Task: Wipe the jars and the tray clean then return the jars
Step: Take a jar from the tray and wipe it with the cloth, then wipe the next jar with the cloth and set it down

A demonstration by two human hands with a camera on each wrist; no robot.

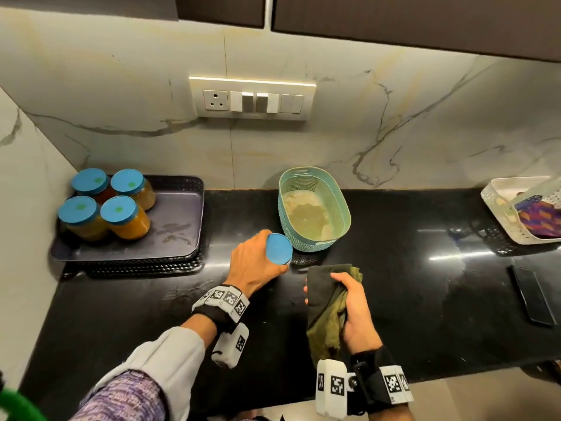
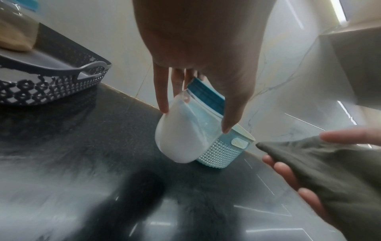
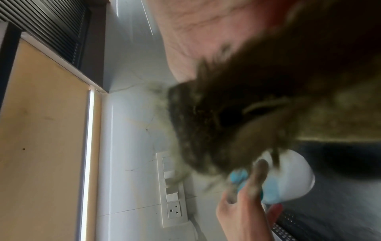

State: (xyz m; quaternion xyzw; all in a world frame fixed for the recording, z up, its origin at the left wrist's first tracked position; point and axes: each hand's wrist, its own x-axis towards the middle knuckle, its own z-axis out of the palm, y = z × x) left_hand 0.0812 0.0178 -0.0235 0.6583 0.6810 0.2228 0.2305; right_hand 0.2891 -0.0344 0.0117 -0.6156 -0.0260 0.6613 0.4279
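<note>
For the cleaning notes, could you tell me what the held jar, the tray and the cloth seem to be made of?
Jar: apparently clear glass or plastic, the white contents showing through; blue lid looks matte plastic.
Tray: probably moulded plastic, dark grey, smooth floor and perforated woven-pattern walls.
Cloth: soft woven fabric, olive green, crumpled with frayed edges.
</note>
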